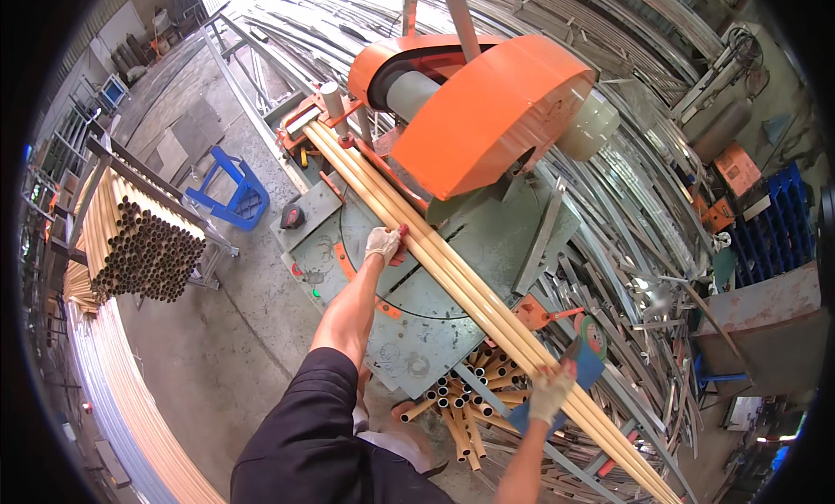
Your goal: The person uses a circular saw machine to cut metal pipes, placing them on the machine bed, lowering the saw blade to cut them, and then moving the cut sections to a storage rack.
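Note:
Several long, pale yellow metal tubes (470, 297) lie side by side across the green-grey table (422, 352) of a cut-off saw. They run from the clamp (342, 121) at the far end to the lower right. My left hand (383, 243), in a whitish glove, is closed at the left edge of the tubes, beside the slot in the table. Farther down their length, my right hand (548, 395), also gloved, is wrapped over the tubes and slightly blurred. The saw's orange guard (496, 121) stands above and right of the tubes, with part of the blade (465, 204) showing below it.
Short cut tubes (465, 408) are heaped below the table. At left are a blue plastic stool (235, 191) and a rack of bundled tubes (152, 252). A tape measure (293, 216) sits on the table's corner. Metal profiles (600, 234) cover the ground at right.

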The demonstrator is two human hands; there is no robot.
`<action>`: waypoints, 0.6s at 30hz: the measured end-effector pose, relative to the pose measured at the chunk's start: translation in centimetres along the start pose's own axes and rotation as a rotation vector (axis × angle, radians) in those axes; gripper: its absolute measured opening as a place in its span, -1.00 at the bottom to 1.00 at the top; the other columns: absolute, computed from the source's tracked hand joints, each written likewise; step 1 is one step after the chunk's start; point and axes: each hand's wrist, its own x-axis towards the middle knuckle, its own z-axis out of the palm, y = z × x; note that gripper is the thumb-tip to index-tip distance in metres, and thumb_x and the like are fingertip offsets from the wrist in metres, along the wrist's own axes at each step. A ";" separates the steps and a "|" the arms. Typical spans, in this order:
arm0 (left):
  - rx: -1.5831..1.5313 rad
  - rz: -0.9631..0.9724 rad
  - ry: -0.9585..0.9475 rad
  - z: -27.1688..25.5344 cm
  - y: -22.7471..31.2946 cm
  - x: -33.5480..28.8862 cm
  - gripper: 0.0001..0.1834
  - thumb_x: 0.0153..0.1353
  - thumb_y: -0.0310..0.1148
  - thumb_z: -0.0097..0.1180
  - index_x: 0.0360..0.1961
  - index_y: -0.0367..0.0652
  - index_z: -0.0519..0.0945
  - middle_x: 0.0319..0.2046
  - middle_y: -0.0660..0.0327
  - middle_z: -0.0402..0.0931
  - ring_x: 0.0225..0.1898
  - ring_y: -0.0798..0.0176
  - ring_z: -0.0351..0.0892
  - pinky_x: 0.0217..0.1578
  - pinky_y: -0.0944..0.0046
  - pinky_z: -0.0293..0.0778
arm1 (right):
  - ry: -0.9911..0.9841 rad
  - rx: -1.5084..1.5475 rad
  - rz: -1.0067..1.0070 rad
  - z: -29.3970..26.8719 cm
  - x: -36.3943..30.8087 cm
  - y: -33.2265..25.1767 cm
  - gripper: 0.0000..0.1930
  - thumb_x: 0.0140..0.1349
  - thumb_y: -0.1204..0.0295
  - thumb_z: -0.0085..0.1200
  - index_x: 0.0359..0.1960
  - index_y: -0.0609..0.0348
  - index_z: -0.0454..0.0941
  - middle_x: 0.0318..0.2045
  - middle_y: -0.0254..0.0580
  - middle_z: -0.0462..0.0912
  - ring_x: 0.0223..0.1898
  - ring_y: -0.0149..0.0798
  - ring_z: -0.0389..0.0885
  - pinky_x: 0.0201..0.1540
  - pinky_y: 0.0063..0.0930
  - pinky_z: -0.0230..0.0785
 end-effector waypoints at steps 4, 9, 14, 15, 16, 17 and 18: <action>-0.045 -0.044 -0.022 1.1 1.8 -1.1 -0.55 0.24 -0.01 0.30 -0.49 -0.20 0.55 -0.66 0.13 0.57 -0.73 0.17 0.57 -0.77 0.18 0.49 | -0.228 -0.635 0.297 6.0 2.0 -8.6 -0.22 0.38 -0.07 -0.21 0.44 0.33 0.16 0.47 0.25 0.10 0.52 0.27 -0.12 0.54 0.03 -0.37; 0.192 -0.033 -0.156 -0.8 1.6 -0.2 -0.35 0.38 0.15 0.01 -0.48 -0.32 0.62 -0.62 0.09 0.61 -0.63 0.11 0.69 -0.70 0.16 0.57 | -0.191 -0.642 0.346 12.1 2.3 -11.8 -0.17 0.39 -0.08 -0.19 0.42 0.44 0.12 0.47 0.34 0.04 0.51 0.35 -0.16 0.53 0.06 -0.36; 0.467 0.007 -0.544 -5.8 7.6 -1.4 -0.55 0.38 0.01 0.06 -0.23 -0.24 0.62 -0.48 0.16 0.67 -0.53 0.23 0.70 -0.55 0.23 0.60 | -0.229 -0.604 0.392 13.6 2.4 -13.6 -0.17 0.38 -0.05 -0.11 0.41 0.48 0.11 0.45 0.42 0.05 0.50 0.37 -0.11 0.52 0.08 -0.35; 0.517 0.051 -0.610 -7.4 10.2 -2.4 -0.58 0.37 -0.02 0.07 -0.24 -0.23 0.62 -0.48 0.17 0.67 -0.53 0.25 0.70 -0.52 0.24 0.61 | -0.179 -0.612 0.380 14.2 2.4 -13.3 -0.18 0.37 -0.02 -0.05 0.42 0.47 0.11 0.42 0.46 0.08 0.48 0.38 -0.06 0.52 0.09 -0.31; 0.573 0.088 -0.662 -9.6 11.4 -2.0 -0.60 0.36 -0.05 0.08 -0.24 -0.23 0.63 -0.48 0.18 0.67 -0.53 0.26 0.69 -0.50 0.26 0.61 | -0.162 -0.614 0.368 15.2 2.2 -13.6 -0.18 0.37 -0.01 -0.04 0.41 0.47 0.12 0.42 0.47 0.08 0.48 0.38 -0.05 0.52 0.09 -0.29; 0.561 0.236 -0.625 -11.6 10.0 0.9 -0.66 0.31 -0.12 0.11 -0.22 -0.23 0.63 -0.48 0.21 0.67 -0.53 0.31 0.69 -0.42 0.26 0.61 | -0.142 -0.617 0.360 16.1 2.2 -14.0 -0.19 0.37 0.00 -0.03 0.41 0.46 0.12 0.41 0.47 0.09 0.48 0.38 -0.04 0.51 0.09 -0.27; 0.592 0.377 -0.512 -13.7 12.6 1.1 -0.68 0.27 -0.15 0.15 -0.18 -0.20 0.64 -0.49 0.13 0.67 -0.50 0.21 0.70 -0.36 0.19 0.61 | -0.108 -0.627 0.377 16.9 2.0 -14.0 -0.19 0.37 0.00 -0.03 0.41 0.46 0.13 0.41 0.48 0.09 0.48 0.38 -0.03 0.51 0.09 -0.25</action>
